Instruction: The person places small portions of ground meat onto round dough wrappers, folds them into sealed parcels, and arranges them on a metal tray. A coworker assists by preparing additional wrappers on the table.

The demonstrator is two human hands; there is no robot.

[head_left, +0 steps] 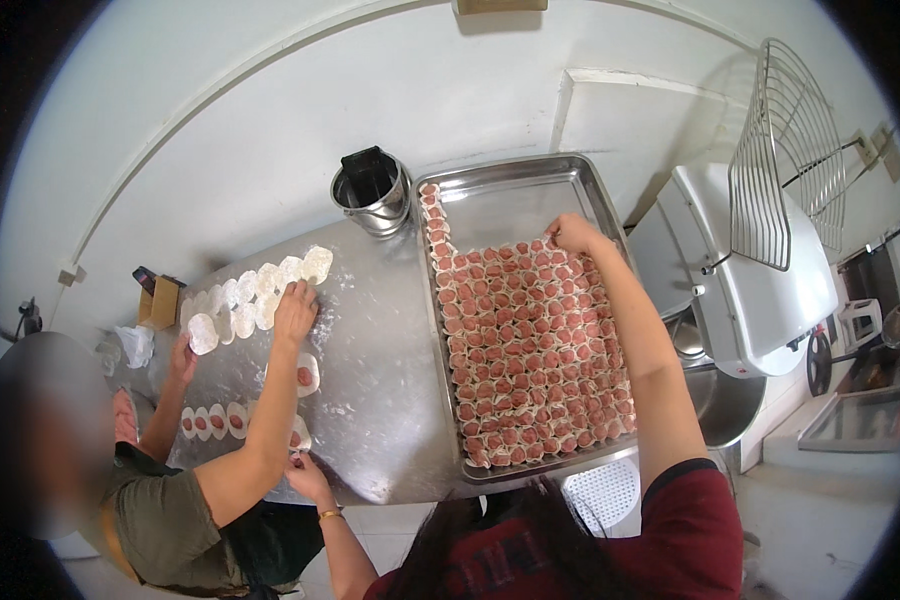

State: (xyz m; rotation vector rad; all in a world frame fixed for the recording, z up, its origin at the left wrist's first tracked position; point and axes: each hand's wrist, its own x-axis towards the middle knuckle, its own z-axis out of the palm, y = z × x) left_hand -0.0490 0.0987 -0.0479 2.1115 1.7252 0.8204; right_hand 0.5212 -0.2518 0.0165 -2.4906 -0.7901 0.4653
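Note:
A large metal tray (500,187) holds many rows of open-topped meat dumplings (530,340), pale wrappers gathered around pink filling. At the far end of these rows is my right hand (573,235), fingers curled downward and closed beside the last dumplings. Whatever its fingertips hold is hidden. On the metal table to the left, my left hand (310,478) has its fingertips closed at the near edge of a round wrapper topped with meat (300,433). Another meat-topped wrapper (308,374) lies just beyond it.
A co-worker (160,500) at the left reaches over round wrappers (260,292) laid in overlapping rows. Several meat-topped wrappers (217,422) lie nearer. A metal bucket (374,205) stands behind the table. Right of the tray are a white machine (745,275) with a wire guard and a metal bowl (725,405).

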